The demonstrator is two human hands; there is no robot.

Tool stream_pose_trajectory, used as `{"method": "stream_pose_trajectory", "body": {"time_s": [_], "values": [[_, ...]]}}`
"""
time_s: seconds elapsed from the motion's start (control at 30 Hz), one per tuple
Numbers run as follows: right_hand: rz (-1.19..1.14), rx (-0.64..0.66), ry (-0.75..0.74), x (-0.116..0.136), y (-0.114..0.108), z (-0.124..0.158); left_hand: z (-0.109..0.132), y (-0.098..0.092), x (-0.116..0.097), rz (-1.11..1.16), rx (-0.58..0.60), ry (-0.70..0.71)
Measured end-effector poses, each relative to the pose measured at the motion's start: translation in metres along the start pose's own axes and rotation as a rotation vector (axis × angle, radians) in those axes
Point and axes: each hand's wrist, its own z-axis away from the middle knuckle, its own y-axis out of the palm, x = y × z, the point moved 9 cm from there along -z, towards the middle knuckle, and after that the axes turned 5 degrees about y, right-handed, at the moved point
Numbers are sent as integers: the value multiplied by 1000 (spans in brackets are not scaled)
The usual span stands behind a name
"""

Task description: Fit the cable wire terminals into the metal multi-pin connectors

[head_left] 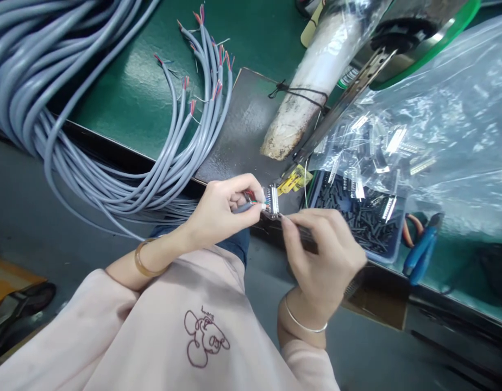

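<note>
Near the table's front edge my left hand (230, 206) is closed round the end of a grey cable (243, 208), whose thin coloured wires reach a metal connector (274, 200). The connector stands just right of my left fingertips, with its row of pins toward them. My right hand (320, 239) pinches something thin and pale at the connector's lower end; it is too small to name. Just behind the connector is a yellow clip-like piece (294, 180), beside the tip of a metal arm (340, 111).
A large bundle of grey cables (83, 146) with stripped ends fills the left. At right, a blue tray (391, 251) holds small black pieces, with a plastic bag (450, 108) of connectors over it. Blue-handled pliers (422, 252) lie beside it. A wrapped roll (312, 81) lies behind.
</note>
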Motion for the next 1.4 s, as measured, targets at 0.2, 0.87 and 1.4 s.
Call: {"method": "stream_pose_trajectory", "body": {"time_s": [0.2, 0.87, 1.4], "values": [[-230, -225, -66, 5, -18, 14, 9, 11, 22, 544, 106, -253], [-788, 48, 470, -8, 22, 2, 33, 13, -34, -20, 234, 390], [-256, -478, 163, -7, -20, 21, 13, 15, 27, 569, -45, -275]]}}
